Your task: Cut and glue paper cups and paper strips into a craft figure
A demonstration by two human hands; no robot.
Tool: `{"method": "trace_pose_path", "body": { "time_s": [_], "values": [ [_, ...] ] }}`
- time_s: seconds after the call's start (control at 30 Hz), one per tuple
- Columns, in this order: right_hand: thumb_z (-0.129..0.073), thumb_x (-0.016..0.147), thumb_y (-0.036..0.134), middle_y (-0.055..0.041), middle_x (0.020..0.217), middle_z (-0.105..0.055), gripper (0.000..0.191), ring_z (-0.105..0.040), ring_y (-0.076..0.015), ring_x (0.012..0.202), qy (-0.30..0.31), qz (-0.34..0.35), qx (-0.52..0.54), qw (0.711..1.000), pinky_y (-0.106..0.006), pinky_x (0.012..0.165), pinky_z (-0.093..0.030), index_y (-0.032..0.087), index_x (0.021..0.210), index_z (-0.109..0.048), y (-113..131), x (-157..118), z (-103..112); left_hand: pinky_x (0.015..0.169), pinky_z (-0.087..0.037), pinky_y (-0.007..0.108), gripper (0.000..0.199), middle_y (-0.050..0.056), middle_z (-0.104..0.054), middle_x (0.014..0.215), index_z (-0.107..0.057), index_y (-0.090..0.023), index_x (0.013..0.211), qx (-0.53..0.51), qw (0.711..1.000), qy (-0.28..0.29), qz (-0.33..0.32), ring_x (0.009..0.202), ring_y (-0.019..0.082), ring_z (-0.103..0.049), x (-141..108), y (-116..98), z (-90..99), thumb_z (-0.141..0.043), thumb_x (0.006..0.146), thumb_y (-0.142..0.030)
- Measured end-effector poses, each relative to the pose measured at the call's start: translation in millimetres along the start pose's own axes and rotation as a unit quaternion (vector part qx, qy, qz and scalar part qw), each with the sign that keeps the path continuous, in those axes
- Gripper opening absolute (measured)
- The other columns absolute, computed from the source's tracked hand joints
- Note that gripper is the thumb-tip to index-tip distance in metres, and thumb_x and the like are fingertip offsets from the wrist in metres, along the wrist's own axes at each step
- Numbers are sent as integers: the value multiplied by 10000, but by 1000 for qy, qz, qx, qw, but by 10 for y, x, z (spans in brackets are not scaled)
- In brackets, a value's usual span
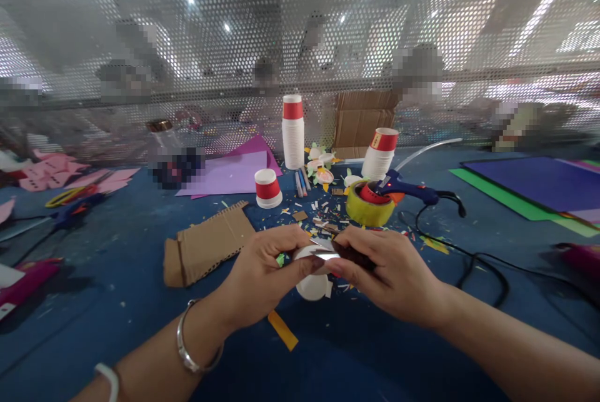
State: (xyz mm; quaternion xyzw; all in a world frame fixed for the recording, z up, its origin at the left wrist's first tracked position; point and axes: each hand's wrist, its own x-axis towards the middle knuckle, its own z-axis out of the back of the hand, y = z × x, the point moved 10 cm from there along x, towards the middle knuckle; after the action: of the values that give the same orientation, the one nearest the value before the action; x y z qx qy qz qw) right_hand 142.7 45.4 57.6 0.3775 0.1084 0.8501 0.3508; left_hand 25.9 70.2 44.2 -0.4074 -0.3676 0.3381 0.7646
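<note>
My left hand (pixel 272 258) pinches a small white paper piece (pixel 307 253) between thumb and fingers, above the table's middle. My right hand (pixel 391 267) is closed around a dark-handled cutting tool (pixel 359 257), its shiny metal blade against the white piece. Fingers cover much of the tool, so I cannot tell its exact kind. Just below the hands, a round white paper cup piece (pixel 312 288) lies on the table. Beyond them stands an upside-down red and white paper cup (pixel 267 189), with paper scraps (pixel 323 207) scattered beside it.
Flattened cardboard (pixel 213 242) lies left. At the back stand paper cup stacks (pixel 293 139) (pixel 379 155). A blue glue gun (pixel 407 187) rests on a yellow tape roll (pixel 370 209), its black cord (pixel 482 258) trailing right. Coloured sheets (pixel 525 183) lie far right; yellow-handled scissors (pixel 65 195) lie left.
</note>
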Motion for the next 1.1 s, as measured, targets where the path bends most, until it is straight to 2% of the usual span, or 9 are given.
{"method": "trace_pose_path", "body": {
  "time_s": [0.3, 0.47, 0.67, 0.8, 1.1],
  "values": [
    [-518, 1002, 410, 53, 599, -492, 320, -420, -88, 504, -3, 5, -12, 1000, -240, 502, -302, 202, 760, -494, 11, 10, -4, 675, -430, 289, 185, 23, -625, 756, -725, -184, 817, 3, 1000, 8, 2, 722, 151, -554, -8, 6, 2, -659, 891, -340],
    [-532, 999, 396, 52, 609, -512, 308, -422, -83, 500, -1, 2, -10, 1000, -236, 496, -299, 203, 762, -496, 1, 4, -12, 681, -431, 290, 148, 18, -632, 751, -719, -194, 781, -2, 1000, 10, 0, 730, 152, -565, 22, 6, 17, -671, 872, -301],
    [-528, 1001, 377, 63, 582, -466, 329, -386, -75, 485, -16, 2, -23, 1000, -235, 493, -287, 202, 729, -472, -2, 1, 14, 641, -409, 267, 133, 2, -614, 734, -719, -187, 790, -108, 993, 16, 55, 693, 126, -523, 31, 184, -43, -718, 833, -313],
    [-538, 998, 367, 65, 578, -445, 340, -370, -72, 487, -16, -3, -19, 1000, -231, 490, -280, 197, 710, -472, -11, 5, 10, 618, -390, 249, 121, -9, -594, 712, -717, -181, 781, -157, 985, 25, 67, 665, 107, -500, 31, 209, -88, -737, 822, -292],
    [-530, 995, 378, 67, 568, -404, 378, -326, -68, 489, -4, -28, 23, 999, -233, 474, -262, 195, 674, -453, -58, -15, -23, 544, -333, 233, 236, -19, -505, 655, -651, -149, 695, -75, 995, 36, 60, 609, 94, -429, 43, 120, -42, -705, 840, -326]
  ]
}}
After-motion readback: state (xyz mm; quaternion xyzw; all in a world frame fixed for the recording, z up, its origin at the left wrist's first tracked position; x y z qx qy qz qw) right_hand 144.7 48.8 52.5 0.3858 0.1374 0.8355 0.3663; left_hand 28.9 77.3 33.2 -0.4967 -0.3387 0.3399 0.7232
